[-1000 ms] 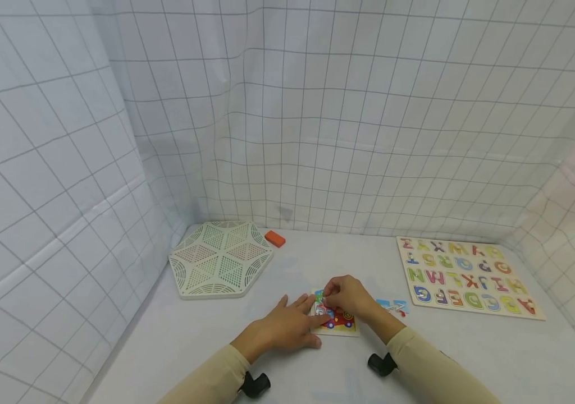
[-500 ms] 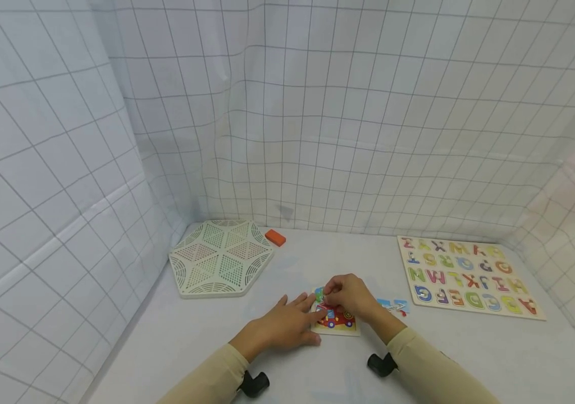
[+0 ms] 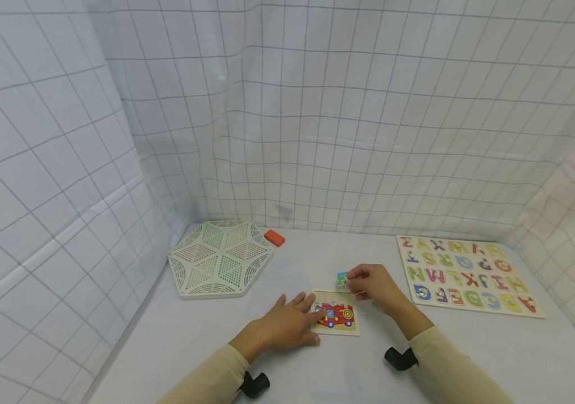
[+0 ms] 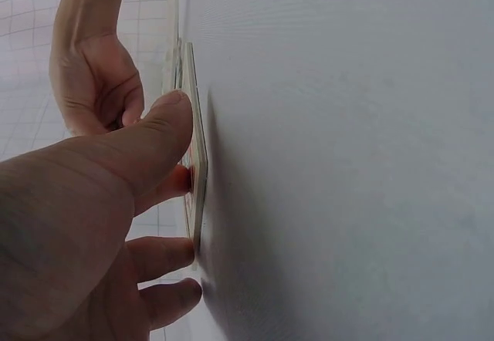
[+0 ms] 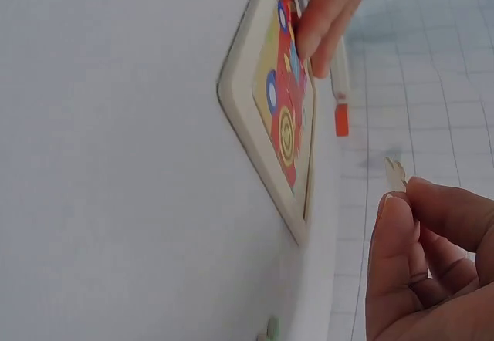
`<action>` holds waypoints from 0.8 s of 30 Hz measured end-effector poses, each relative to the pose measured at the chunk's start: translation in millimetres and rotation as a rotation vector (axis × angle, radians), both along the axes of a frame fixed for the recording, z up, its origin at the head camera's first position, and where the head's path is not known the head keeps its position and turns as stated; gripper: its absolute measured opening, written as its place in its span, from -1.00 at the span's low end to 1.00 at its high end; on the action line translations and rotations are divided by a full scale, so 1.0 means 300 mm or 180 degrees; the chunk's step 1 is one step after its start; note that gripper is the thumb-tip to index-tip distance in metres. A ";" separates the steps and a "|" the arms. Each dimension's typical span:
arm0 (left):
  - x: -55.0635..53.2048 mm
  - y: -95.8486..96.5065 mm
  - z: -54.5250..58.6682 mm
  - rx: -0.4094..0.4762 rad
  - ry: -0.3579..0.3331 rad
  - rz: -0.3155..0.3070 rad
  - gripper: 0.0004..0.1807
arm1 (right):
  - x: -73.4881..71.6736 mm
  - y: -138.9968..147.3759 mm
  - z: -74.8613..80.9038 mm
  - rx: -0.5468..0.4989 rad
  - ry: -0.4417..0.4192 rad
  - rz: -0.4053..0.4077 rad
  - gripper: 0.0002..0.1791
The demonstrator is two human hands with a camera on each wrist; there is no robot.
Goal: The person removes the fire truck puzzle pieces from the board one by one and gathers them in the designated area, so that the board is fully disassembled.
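A small wooden jigsaw board [image 3: 335, 332] with a red fire-engine picture lies on the white table, its upper strip bare wood. My left hand [image 3: 287, 325] rests on its left side with fingers spread and fairly straight. My right hand [image 3: 375, 285] pinches a blue-and-green jigsaw piece [image 3: 341, 279] between thumb and fingertips, just beyond the board's upper right corner. In the right wrist view the piece [image 5: 396, 175] is seen nearly edge-on, held apart from the board. A bit of green [image 5: 272, 329] shows on the table below; most of it is out of frame.
A wooden alphabet puzzle board [image 3: 469, 275] lies to the right. On the left is a white hexagonal perforated board [image 3: 222, 259], with an orange block [image 3: 274, 238] near its upper right corner. Gridded white cloth [image 3: 328, 140] hangs behind and along the sides.
My right hand has lifted the blue-and-green jigsaw piece off the board's upper left and carried it right and away from me. Its arm now covers the loose pieces at right. My left hand stays put.
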State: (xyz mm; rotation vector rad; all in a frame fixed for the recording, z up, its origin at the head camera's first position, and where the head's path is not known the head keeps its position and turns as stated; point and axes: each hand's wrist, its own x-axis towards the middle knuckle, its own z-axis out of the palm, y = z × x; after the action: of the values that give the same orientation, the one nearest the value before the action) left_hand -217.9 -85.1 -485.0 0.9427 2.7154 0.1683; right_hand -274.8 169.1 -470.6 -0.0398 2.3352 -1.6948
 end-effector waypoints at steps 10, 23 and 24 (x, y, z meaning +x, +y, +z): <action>0.002 -0.002 -0.004 -0.0016 0.0063 -0.0023 -0.31 | 0.037 0.132 -0.025 0.0269 -0.0077 -0.0064 -0.79; 0.009 0.003 0.007 0.0024 0.0023 0.0004 -0.31 | 0.055 0.134 -0.086 0.1179 0.0224 0.0049 -0.95; 0.008 0.003 0.007 0.0032 0.0023 0.0001 -0.31 | 0.056 0.133 -0.086 0.1233 0.0245 0.0059 -0.95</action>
State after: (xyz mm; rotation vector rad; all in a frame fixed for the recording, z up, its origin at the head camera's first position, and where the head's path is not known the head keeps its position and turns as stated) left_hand -215.4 -84.3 -482.8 0.9477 2.7237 0.1790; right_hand -258.1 209.0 -496.3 -0.0549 2.6680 -1.2252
